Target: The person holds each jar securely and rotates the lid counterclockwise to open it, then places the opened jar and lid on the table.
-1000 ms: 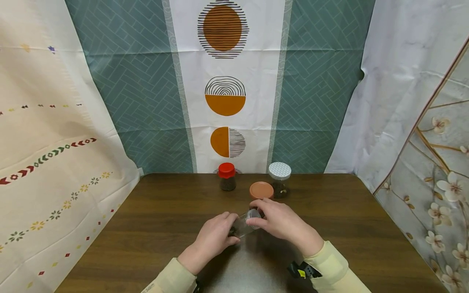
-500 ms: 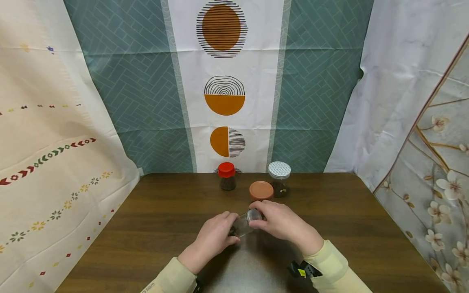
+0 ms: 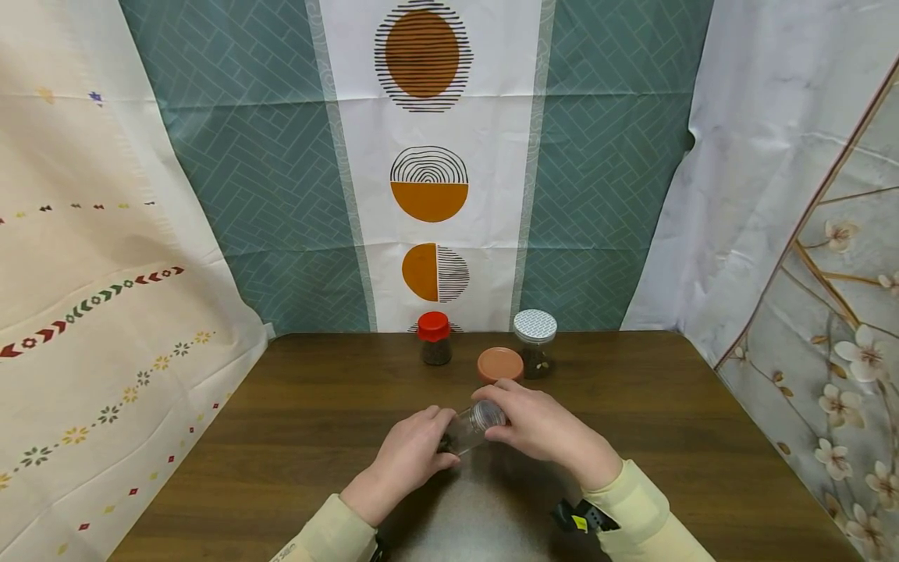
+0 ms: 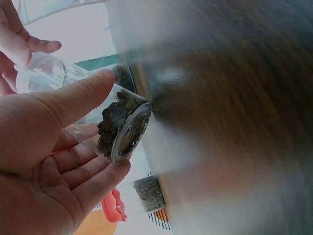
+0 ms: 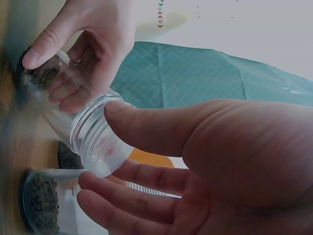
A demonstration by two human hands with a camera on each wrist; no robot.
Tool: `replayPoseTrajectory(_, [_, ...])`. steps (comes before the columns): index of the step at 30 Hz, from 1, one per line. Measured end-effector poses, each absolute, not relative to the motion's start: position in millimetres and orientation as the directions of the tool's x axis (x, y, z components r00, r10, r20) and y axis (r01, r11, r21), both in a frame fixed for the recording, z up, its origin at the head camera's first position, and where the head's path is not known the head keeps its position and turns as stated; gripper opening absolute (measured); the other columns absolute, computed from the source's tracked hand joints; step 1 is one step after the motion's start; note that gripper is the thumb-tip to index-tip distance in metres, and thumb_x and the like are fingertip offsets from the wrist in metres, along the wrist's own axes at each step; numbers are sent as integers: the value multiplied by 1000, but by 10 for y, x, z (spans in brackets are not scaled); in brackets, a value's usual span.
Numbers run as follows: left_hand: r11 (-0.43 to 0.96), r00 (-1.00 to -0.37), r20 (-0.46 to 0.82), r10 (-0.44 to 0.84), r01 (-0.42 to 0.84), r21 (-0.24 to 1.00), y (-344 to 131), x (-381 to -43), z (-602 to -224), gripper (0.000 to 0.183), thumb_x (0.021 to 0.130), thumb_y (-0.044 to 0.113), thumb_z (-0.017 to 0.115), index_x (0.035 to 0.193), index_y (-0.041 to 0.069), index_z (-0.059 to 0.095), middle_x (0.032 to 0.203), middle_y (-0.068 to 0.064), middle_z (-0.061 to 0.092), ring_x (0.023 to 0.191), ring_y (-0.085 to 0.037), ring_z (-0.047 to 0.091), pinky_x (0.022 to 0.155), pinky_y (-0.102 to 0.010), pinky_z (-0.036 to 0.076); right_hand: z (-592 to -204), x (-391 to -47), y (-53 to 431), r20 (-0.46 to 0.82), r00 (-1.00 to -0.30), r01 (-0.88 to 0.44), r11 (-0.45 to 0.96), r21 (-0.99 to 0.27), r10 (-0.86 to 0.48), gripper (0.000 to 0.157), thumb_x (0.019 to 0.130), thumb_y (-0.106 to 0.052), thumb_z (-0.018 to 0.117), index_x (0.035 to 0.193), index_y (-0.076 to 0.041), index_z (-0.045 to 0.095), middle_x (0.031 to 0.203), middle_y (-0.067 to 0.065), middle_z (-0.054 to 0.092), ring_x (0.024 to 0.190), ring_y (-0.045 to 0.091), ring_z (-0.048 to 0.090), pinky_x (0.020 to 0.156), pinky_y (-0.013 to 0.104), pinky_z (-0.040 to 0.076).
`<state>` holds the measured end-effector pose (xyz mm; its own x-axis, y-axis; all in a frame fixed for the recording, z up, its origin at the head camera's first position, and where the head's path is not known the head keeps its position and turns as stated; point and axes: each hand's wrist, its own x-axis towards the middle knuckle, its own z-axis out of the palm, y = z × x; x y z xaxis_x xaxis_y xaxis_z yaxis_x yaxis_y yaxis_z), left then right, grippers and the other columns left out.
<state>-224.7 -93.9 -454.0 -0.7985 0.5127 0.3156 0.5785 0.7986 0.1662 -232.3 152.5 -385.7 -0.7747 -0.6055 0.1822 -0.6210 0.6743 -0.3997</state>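
Observation:
A clear jar (image 3: pixel 463 432) lies tilted between both hands over the table, its base touching or close to the tabletop. My left hand (image 3: pixel 410 454) grips the lower part, thumb on one side and fingers beneath. Dark pellet-like pieces (image 4: pixel 110 125) are gathered at the jar's base. At the raised end, my right hand (image 3: pixel 537 421) holds the clear, ringed lid (image 5: pixel 105 139) between thumb and fingers. The thumb presses its edge in the right wrist view, while the fingers curve below it. How tightly the lid sits on the jar cannot be told.
Behind the hands stand a red-lidded jar (image 3: pixel 435 339) with dark contents, a jar with a terracotta lid (image 3: pixel 500 364) and a jar with a white patterned lid (image 3: pixel 536 343). The brown wooden table (image 3: pixel 316 429) meets a hanging patterned cloth (image 3: pixel 449 195) at the back.
The right thumb and fingers have shifted slightly to the right around the lid, exposing more of it. The left hand and the jar have stayed nearly still.

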Motion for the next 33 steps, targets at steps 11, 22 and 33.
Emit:
replayPoseTrajectory(11, [791, -811, 311, 496, 569, 223, -984, -2274, -4577, 57, 84, 29, 100, 126, 7, 68, 108, -3, 70, 89, -17, 68, 80, -38, 60, -3836, -2321, 1528, 207, -782, -620, 700, -355, -588, 52, 93, -14, 91, 140, -14, 69, 128, 5, 65, 97, 23, 72, 86, 49, 60])
replayPoseTrajectory(22, [778, -832, 286, 476, 550, 305, -1113, -2364, -4608, 68, 86, 27, 98, 137, 6, 58, 114, -8, 74, 95, -20, 71, 83, -44, 61, -3843, -2323, 1518, 224, -838, -544, 730, -414, -498, 67, 94, -16, 91, 153, -16, 59, 150, 9, 63, 119, 28, 72, 98, 54, 58])
replayPoseTrajectory(33, [798, -861, 271, 431, 504, 331, -1366, -2477, -4573, 68, 84, 22, 100, 132, 7, 54, 106, -7, 76, 87, -22, 72, 78, -46, 59, -3857, -2281, 1463, 305, -800, -597, 733, -326, -517, 48, 92, -17, 93, 132, -16, 67, 123, 4, 68, 98, 21, 70, 87, 49, 59])
